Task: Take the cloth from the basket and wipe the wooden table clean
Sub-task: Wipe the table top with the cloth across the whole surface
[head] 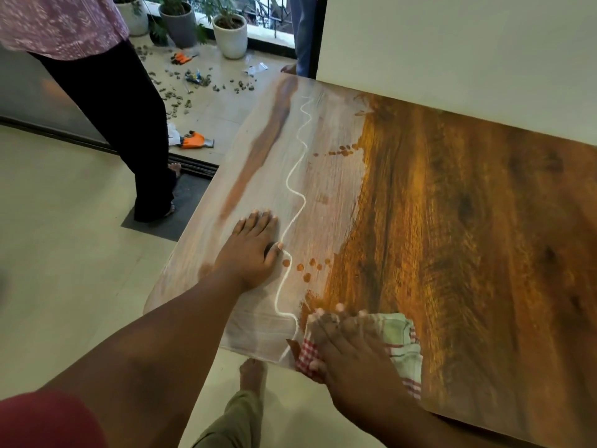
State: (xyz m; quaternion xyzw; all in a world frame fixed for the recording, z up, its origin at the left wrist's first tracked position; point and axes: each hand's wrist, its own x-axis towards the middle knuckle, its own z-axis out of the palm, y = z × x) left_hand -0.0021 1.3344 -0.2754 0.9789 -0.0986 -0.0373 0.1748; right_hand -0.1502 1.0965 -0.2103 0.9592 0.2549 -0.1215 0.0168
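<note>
The wooden table (452, 221) fills the right half of the view. Its left part is pale and dusty, crossed by a wavy white line (298, 176); its right part shows bare orange-brown wood. My left hand (250, 250) lies flat and open on the dusty part, beside the white line. My right hand (342, 341) presses a red-and-green checked cloth (400, 337) onto the table at its near edge, right where the dusty and bare parts meet. The hand is blurred. No basket is in view.
A person in dark trousers (129, 124) stands on the floor left of the table. Potted plants (230, 33), orange tools (193, 140) and scattered bits lie on the balcony floor beyond. A white wall (452, 53) borders the table's far side. My foot (252, 373) shows below the table edge.
</note>
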